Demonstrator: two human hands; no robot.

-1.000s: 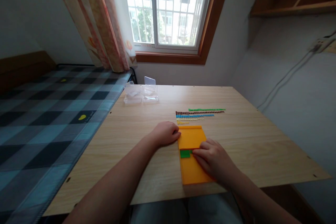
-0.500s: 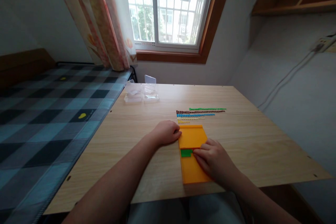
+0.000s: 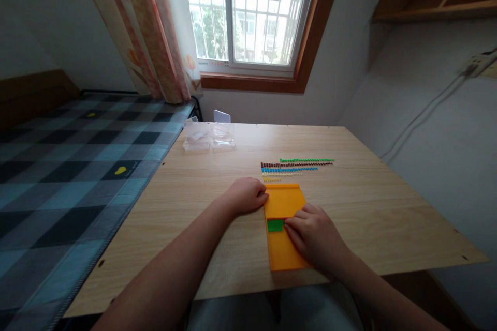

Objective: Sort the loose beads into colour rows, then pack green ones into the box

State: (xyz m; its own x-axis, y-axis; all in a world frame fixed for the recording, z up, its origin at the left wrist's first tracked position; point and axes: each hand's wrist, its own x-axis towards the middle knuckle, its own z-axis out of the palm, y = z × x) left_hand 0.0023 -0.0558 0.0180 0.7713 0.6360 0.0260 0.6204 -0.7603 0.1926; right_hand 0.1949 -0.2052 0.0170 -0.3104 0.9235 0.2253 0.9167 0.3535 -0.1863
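Observation:
A flat orange board point(image 3: 284, 201) with raised ridges lies on the table in front of me. My left hand point(image 3: 248, 196) is closed at its upper left edge, with the fingertips against the side. A patch of small green pieces point(image 3: 275, 225) lies on the board just below its middle ridge. At the right end of that patch, my right hand point(image 3: 316, 232) presses its pinched fingers down. Whatever sits between those fingertips is too small or hidden to make out.
Beyond the board, small pieces stand in rows: green point(image 3: 306, 160), brown point(image 3: 297, 165), blue point(image 3: 289, 169), pale and yellow. Clear plastic boxes point(image 3: 209, 137) with raised lids are at the table's far left. A checked bed point(image 3: 77, 165) adjoins the left side; walls flank the back and right.
My right hand has shifted very slightly left along the green patch, its fingers still pinched. My left hand and the board have stayed in place.

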